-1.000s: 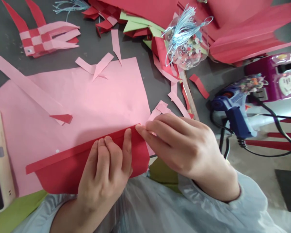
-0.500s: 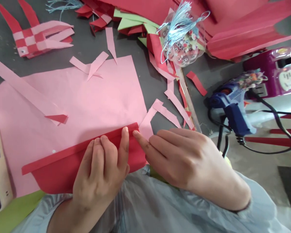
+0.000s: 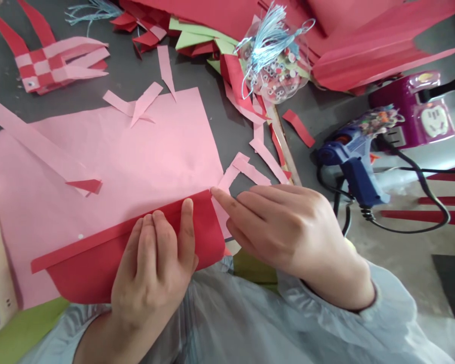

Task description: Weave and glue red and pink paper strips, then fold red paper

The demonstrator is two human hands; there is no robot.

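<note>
A sheet of red paper (image 3: 79, 275) lies in front of me with a narrow strip folded along its far edge, on top of a large pink sheet (image 3: 159, 151). My left hand (image 3: 151, 263) rests on the red paper, fingers stretched out and tips pressing on the fold, the index finger apart from the others. At the right end of that fold is my right hand (image 3: 284, 232). Its index finger points out to the paper's corner, while the other fingers bend loosely; the thumb is mostly hidden. Nothing shows in either hand.
Pink paper strips (image 3: 265, 156) lie scattered about. A woven paper fish (image 3: 49, 65) is at the far left, a phone-like device (image 3: 0, 273) at the left edge. Farther off are a bag of googly eyes (image 3: 276, 76), a blue tassel (image 3: 267, 45), a blue glue gun (image 3: 360, 172) and a purple socket block (image 3: 409, 101).
My right index fingertip has slid along the fold to the red paper's right corner. My left hand still holds the paper down, and the whole view has shifted slightly.
</note>
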